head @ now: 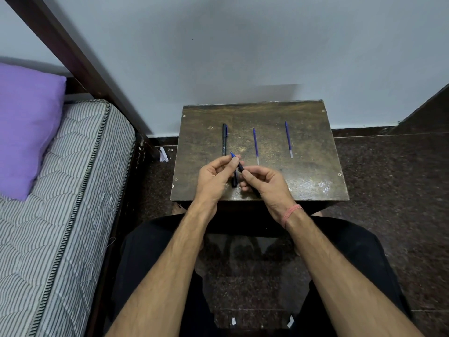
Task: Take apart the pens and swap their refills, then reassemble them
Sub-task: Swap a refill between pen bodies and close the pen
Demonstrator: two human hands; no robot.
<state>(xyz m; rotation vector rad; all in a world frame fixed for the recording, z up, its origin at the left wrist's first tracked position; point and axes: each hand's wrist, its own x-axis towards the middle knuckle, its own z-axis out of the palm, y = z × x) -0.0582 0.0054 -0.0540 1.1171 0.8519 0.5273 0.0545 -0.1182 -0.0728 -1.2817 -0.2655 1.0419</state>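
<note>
On the small dark wooden table (303,171) lie a capped black pen (224,139) at the left, a blue refill (255,145) in the middle and a second blue refill (288,139) to the right. My left hand (213,181) pinches the blue tip end of a dark pen barrel (240,167) held just above the table. My right hand (267,186) grips the same barrel lower down. A dark pen part (234,181) hangs from my left fingers; its upper end is hidden.
A striped mattress (60,203) with a purple pillow (26,127) stands close on the left beside a dark wooden bed frame (73,57). A pale wall (243,57) rises right behind the table. Dark speckled floor (388,178) lies to the right. My legs in black trousers (150,276) are below.
</note>
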